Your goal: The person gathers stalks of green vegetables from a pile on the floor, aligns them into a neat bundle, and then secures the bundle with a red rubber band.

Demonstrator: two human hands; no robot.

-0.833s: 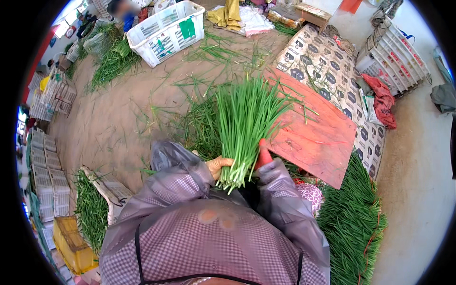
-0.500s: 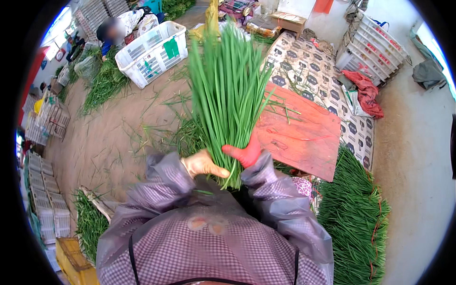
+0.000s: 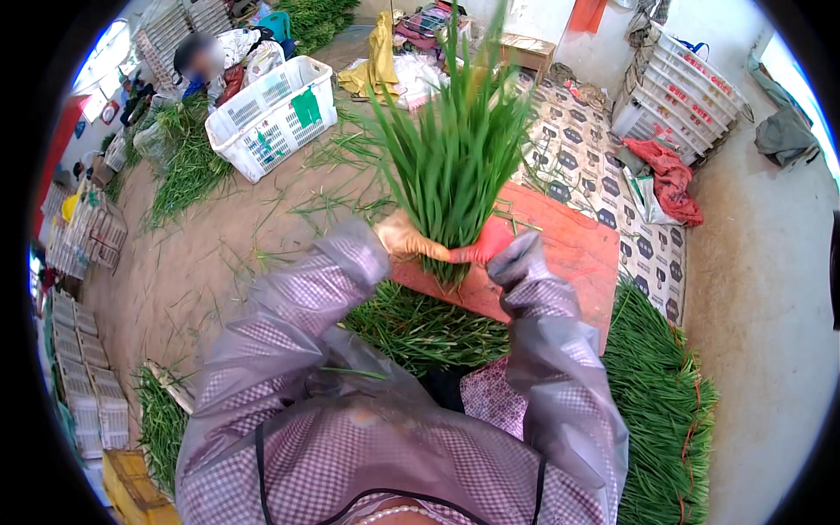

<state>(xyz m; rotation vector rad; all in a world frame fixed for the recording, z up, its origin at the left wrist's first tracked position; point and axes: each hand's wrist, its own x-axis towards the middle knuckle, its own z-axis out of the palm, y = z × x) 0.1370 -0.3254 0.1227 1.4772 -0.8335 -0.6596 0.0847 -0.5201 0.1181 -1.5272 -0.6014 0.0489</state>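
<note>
A thick bunch of garlic chives [image 3: 451, 166] stands upright before me, its leaf tips fanning out and blurred at the top. Around its lower end my left hand [image 3: 409, 237], in a tan glove, is closed from the left. My right hand [image 3: 486, 242], in a red glove, grips the same bunch from the right, and both thumbs meet across the front. The cut ends point down over a red board [image 3: 573, 254]. Loose chives [image 3: 424, 328] lie between the board and my lap.
Tied chive bundles [image 3: 661, 394] are stacked at my right. A white plastic crate [image 3: 271, 122] stands at the far left, near a seated person [image 3: 206, 66] among heaped greens. More crates [image 3: 674, 87] are stacked at the far right. Patterned sheeting [image 3: 652, 249] covers floor beyond the board.
Both hands have carried the chive bunch up and away from my body, over the board. Its leaves now spread wider, and the loose chives near my lap have come into view.
</note>
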